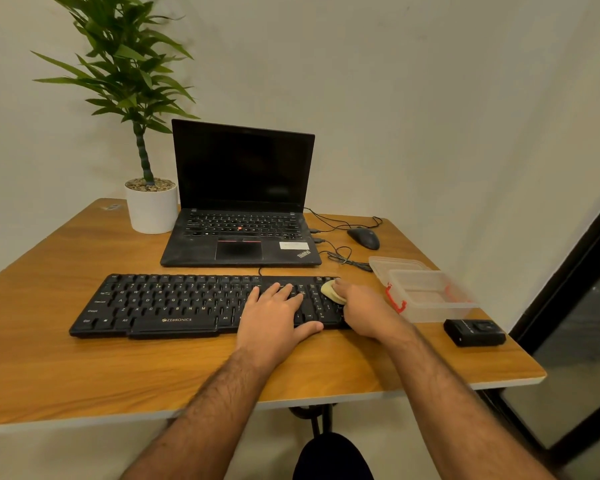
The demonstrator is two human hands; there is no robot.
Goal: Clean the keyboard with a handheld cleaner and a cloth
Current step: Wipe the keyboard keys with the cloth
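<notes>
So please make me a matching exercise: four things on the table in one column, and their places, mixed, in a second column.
Things:
1. cloth
2. plant pot
3. mouse
4. black device

Places:
A. left of the laptop
B. near the table's right edge, in front of the box
C. on the keyboard's right end, under the right hand
D. right of the laptop

Pairs: 1-C, 2-A, 3-D, 4-B
</notes>
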